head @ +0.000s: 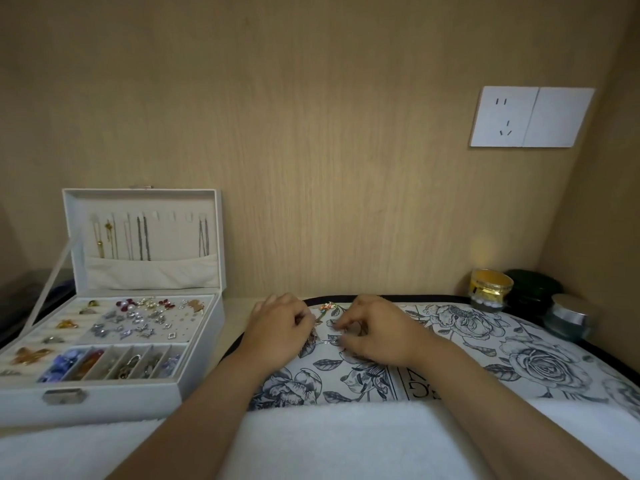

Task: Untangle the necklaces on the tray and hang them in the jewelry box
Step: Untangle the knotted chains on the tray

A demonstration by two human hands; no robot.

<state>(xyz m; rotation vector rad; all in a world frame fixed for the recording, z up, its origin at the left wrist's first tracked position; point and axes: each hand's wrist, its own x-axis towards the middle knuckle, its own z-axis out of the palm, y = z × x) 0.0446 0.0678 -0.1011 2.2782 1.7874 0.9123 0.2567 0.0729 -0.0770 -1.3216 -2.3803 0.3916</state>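
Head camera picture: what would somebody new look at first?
Probably the left hand and right hand in the middle, pinching the tangled necklaces over the rose-patterned tray. Next comes the open jewelry box at the left, full of colourful trinkets, with hanging chains in its raised lid.

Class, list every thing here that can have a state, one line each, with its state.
jewelry box: open, lid upright.
necklaces: clumped on the tray.
left hand: pinches the necklaces.
right hand: pinches the necklaces.
wall socket: nothing plugged in.
silver-lidded jar: closed.
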